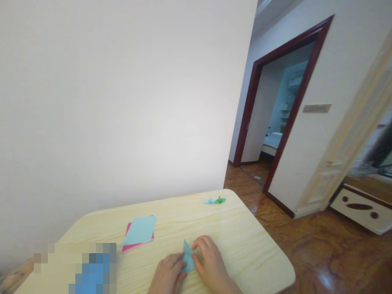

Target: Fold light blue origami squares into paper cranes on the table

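Note:
A small folded piece of light blue paper (pixel 188 258) lies on the wooden table (pixel 245 241), its pointed tip directed away from me. The fingers of my left hand (pixel 169 271) press on its left side. At its right edge, my right hand (pixel 210 259) pinches the paper between thumb and fingers. Farther back on the left sits a light blue sheet (pixel 141 230) on top of a pink sheet (pixel 131 246). Two small folded paper figures, one pale blue (pixel 210 201) and one green (pixel 219 200), stand near the far right edge.
A white wall (pixel 122 102) rises behind the table. Blurred blocks cover the lower left, with something blue (pixel 93 275) in them. To the right are a brown floor (pixel 324 245), a dark red door frame (pixel 306 90) and a white drawer unit (pixel 358 208).

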Demonstrator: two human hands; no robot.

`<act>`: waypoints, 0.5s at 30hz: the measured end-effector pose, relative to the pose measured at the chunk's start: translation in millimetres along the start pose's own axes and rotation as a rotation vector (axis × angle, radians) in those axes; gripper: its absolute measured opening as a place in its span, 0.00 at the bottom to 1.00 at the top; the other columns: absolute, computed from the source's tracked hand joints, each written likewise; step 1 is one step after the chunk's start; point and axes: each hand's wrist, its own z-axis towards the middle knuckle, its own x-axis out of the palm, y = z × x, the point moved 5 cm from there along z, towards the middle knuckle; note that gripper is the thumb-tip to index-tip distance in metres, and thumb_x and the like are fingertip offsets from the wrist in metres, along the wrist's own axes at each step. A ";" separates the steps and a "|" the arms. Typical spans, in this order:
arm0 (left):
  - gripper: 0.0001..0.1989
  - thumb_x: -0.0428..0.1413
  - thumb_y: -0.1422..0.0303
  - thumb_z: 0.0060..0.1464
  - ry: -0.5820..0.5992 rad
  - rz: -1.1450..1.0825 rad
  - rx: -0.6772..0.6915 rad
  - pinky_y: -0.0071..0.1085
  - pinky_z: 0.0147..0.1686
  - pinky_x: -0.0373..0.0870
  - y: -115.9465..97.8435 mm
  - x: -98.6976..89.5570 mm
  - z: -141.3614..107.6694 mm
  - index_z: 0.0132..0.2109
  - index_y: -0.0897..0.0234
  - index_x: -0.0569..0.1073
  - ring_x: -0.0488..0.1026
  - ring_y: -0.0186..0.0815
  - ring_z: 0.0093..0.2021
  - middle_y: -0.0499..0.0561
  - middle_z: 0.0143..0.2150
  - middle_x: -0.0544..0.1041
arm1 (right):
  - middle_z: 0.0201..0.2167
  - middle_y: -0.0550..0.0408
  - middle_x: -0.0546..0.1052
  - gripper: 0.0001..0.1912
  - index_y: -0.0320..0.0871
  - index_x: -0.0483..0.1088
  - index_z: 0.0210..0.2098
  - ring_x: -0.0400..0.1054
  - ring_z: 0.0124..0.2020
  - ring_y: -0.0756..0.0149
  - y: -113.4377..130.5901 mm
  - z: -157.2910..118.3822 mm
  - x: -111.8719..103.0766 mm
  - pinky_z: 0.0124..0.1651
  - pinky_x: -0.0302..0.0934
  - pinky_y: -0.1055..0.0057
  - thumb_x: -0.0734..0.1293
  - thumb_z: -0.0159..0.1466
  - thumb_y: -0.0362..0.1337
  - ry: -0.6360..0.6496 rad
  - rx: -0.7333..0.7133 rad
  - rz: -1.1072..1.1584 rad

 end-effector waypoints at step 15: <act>0.22 0.53 0.76 0.45 0.019 -0.228 -0.191 0.37 0.46 0.67 11.5 10.3 1.9 0.50 0.62 0.71 0.71 0.41 0.44 0.56 0.45 0.76 | 0.39 0.55 0.68 0.19 0.46 0.66 0.36 0.60 0.44 0.63 7.4 5.6 -1.9 0.48 0.53 0.68 0.59 0.49 0.21 0.076 -0.045 0.012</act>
